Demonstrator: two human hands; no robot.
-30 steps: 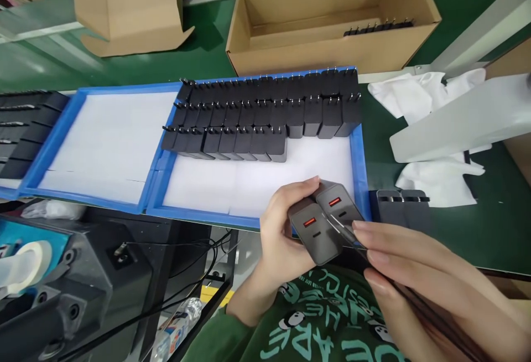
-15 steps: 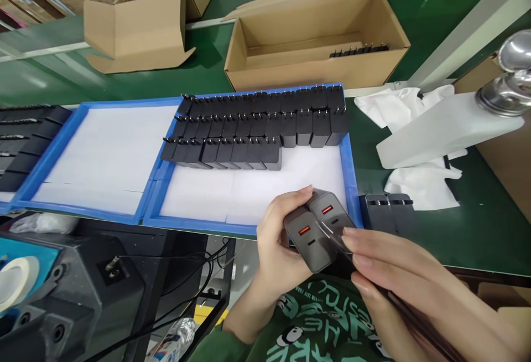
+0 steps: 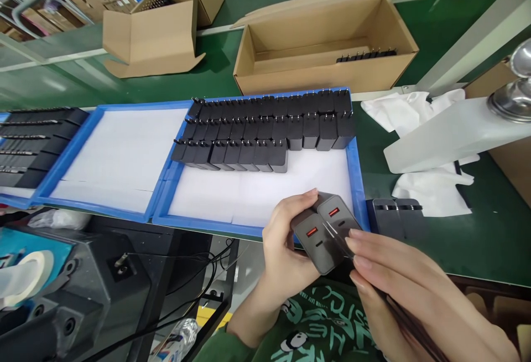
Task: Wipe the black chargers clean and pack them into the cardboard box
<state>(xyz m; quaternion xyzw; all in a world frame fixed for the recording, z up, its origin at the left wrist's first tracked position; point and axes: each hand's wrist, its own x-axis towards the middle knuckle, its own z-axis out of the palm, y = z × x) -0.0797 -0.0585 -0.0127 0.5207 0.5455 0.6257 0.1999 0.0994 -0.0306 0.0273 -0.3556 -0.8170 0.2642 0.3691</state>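
- Left hand (image 3: 286,251) grips two black chargers (image 3: 326,229) side by side, port faces up, orange ports showing. They sit just over the near right corner of the blue tray (image 3: 360,179).
- Right hand (image 3: 398,284) pinches thin tweezers (image 3: 338,238); the tips rest on the face of the right-hand charger, near its lower port.
- Done so far, judging by the layout: the tray holds three rows of chargers (image 3: 269,129) standing prongs up. The back two rows look full; the front row stops short of the right end.
- Left: the gap at the end of the front row, plus the whole near half of the tray's white liner, bare.
- The adjacent blue tray (image 3: 89,129) to the left shows only liner; the further tray (image 3: 25,140) at the left edge looks filled.
- More units (image 3: 396,215) lie on the green surface (image 3: 477,229) just right of the tray, near the hands.
- The cardboard box (image 3: 327,74) behind holds one short row of chargers (image 3: 367,55); the rest is open.
- Estimate: the tray is a bit under half loaded.
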